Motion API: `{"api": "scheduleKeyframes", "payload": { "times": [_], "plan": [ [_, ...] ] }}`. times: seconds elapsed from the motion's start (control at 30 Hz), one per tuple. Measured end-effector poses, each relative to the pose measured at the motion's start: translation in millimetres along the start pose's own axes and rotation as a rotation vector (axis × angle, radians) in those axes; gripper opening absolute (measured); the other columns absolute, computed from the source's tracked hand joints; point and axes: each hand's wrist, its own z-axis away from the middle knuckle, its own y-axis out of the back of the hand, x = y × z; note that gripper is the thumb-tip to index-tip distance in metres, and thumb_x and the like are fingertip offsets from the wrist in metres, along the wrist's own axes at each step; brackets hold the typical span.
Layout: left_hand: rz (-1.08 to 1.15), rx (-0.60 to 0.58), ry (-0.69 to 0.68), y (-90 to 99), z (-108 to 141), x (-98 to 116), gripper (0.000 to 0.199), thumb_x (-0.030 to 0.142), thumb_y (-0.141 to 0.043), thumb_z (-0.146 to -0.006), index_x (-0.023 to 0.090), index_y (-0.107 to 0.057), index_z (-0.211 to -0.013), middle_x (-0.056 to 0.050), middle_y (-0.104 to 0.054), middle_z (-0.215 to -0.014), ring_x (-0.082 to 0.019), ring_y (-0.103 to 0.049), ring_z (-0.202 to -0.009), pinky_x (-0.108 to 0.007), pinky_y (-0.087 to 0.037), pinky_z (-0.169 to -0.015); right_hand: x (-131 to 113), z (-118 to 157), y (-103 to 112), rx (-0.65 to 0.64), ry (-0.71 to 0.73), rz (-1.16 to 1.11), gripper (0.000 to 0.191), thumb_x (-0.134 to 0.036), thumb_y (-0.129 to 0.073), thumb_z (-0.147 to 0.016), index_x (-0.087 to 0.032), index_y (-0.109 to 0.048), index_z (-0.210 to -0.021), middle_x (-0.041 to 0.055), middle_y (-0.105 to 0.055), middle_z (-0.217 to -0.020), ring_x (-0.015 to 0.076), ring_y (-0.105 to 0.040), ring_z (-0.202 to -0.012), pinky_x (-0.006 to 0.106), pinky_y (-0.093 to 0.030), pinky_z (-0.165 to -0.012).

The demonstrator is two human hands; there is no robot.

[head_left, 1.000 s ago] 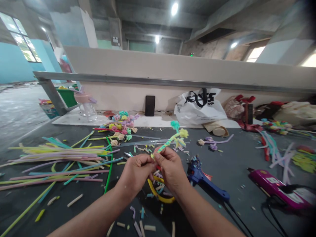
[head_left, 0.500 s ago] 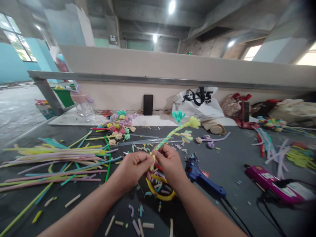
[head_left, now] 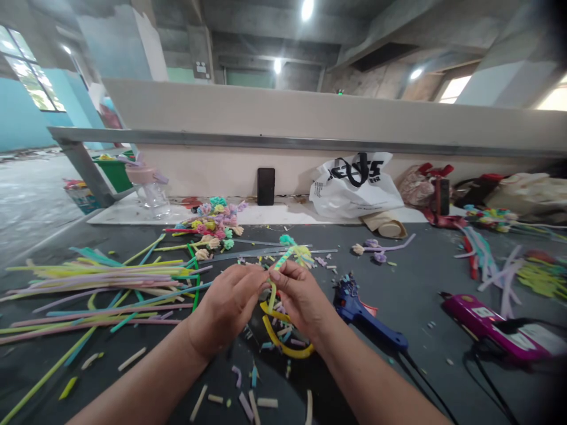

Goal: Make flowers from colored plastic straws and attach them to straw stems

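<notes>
My right hand (head_left: 301, 290) pinches the twisted green-and-yellow stem of a fuzzy flower piece (head_left: 283, 258), whose teal and yellow heads point up and away. Against it, my left hand (head_left: 234, 295) has its fingers closed at the lower part of the same stem. A loose yellow-green end (head_left: 271, 296) hangs down between the two hands. Below them lies a yellow ring (head_left: 295, 352) among short cut bits.
Fuzzy strips (head_left: 110, 280) are spread at the left, with finished flowers (head_left: 217, 224) behind. A blue glue gun (head_left: 372, 323) and a purple corded tool (head_left: 491, 327) lie at the right. A phone (head_left: 266, 186) stands at the back.
The flower piece has tipped and turned, and its heads now sit lower and closer to my hands. My left hand has rolled over, showing more of its back.
</notes>
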Motion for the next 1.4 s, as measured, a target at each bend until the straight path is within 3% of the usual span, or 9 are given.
{"api": "scheduleKeyframes", "payload": {
  "times": [0.3, 0.6, 0.7, 0.77, 0.87, 0.93, 1.1, 1.2, 1.4],
  "plan": [
    [-0.128, 0.045, 0.035, -8.2, 2, 4, 0.018, 0.012, -0.047, -0.084, 0.018, -0.051, -0.101, -0.006, -0.063, -0.091, -0.019, -0.058, -0.087, -0.032, -0.047, -0.081, 2, 0, -3, 0.083, 0.049, 0.002, 0.022, -0.029, -0.074, -0.060, -0.018, -0.055, -0.059, -0.0030, -0.052, -0.059, 0.0115, -0.045, -0.058, 0.025, -0.036, -0.063],
    [-0.108, 0.001, 0.042, -11.5, 4, -4, 0.016, 0.015, -0.044, -0.085, 0.018, -0.056, -0.095, -0.007, -0.064, -0.088, -0.019, -0.059, -0.086, -0.032, -0.047, -0.080, 9, -1, -3, 0.133, 0.010, -0.009, 0.024, -0.030, -0.073, -0.060, -0.017, -0.053, -0.057, -0.0040, -0.050, -0.055, 0.0105, -0.042, -0.055, 0.025, -0.034, -0.060],
    [-0.006, 0.029, 0.201, -12.4, -2, 4, 0.016, 0.015, -0.045, -0.084, 0.018, -0.059, -0.091, -0.005, -0.065, -0.084, -0.018, -0.060, -0.082, -0.029, -0.047, -0.077, 11, -1, -2, 0.162, 0.068, 0.057, 0.023, -0.031, -0.071, -0.062, -0.018, -0.053, -0.059, -0.0041, -0.051, -0.056, 0.0109, -0.043, -0.057, 0.025, -0.034, -0.060],
    [0.148, 0.042, 0.434, -13.4, -8, 11, 0.013, 0.019, -0.047, -0.083, 0.018, -0.060, -0.082, -0.003, -0.064, -0.075, -0.016, -0.060, -0.072, -0.027, -0.047, -0.069, 11, 1, -3, 0.194, 0.087, 0.123, 0.021, -0.032, -0.069, -0.064, -0.018, -0.053, -0.061, -0.0040, -0.052, -0.057, 0.0112, -0.044, -0.056, 0.025, -0.033, -0.057],
    [0.532, 0.071, 0.814, -15.9, -16, 20, 0.014, 0.026, -0.052, -0.080, 0.017, -0.059, -0.072, -0.001, -0.061, -0.063, -0.014, -0.058, -0.060, -0.024, -0.046, -0.059, 10, 2, -4, 0.213, 0.104, 0.211, 0.019, -0.031, -0.066, -0.067, -0.018, -0.052, -0.062, -0.0045, -0.051, -0.055, 0.0110, -0.043, -0.053, 0.024, -0.034, -0.054],
    [0.817, 0.105, 0.957, -16.8, -20, 22, 0.012, 0.025, -0.055, -0.077, 0.015, -0.057, -0.069, 0.000, -0.061, -0.061, -0.013, -0.057, -0.058, -0.023, -0.046, -0.058, 8, 3, -5, 0.218, 0.128, 0.257, 0.018, -0.029, -0.064, -0.067, -0.018, -0.051, -0.061, -0.0048, -0.051, -0.054, 0.0109, -0.043, -0.052, 0.024, -0.034, -0.053],
    [1.236, 0.176, 1.086, -12.0, -23, 21, 0.010, 0.017, -0.058, -0.073, 0.013, -0.054, -0.065, 0.002, -0.055, -0.057, -0.007, -0.050, -0.052, -0.018, -0.040, -0.054, 7, 4, -7, 0.238, 0.159, 0.381, 0.017, -0.028, -0.062, -0.067, -0.018, -0.051, -0.060, -0.0028, -0.053, -0.056, 0.0121, -0.046, -0.055, 0.025, -0.036, -0.054],
    [1.413, 0.135, 1.129, -8.1, -22, 19, 0.012, 0.019, -0.061, -0.073, 0.012, -0.055, -0.066, 0.002, -0.054, -0.058, -0.005, -0.047, -0.050, -0.016, -0.039, -0.052, 7, 5, -7, 0.244, 0.169, 0.449, 0.015, -0.028, -0.061, -0.068, -0.017, -0.053, -0.062, -0.0019, -0.055, -0.057, 0.0129, -0.048, -0.057, 0.025, -0.038, -0.055],
    [1.534, 0.054, 1.223, -7.7, -19, 20, 0.012, 0.019, -0.061, -0.076, 0.009, -0.057, -0.070, -0.002, -0.055, -0.063, -0.005, -0.049, -0.052, -0.016, -0.041, -0.052, 7, 5, -5, 0.278, 0.234, 0.601, 0.017, -0.030, -0.058, -0.069, -0.017, -0.053, -0.060, -0.0019, -0.054, -0.054, 0.0131, -0.048, -0.053, 0.025, -0.039, -0.052]
  ]
}}
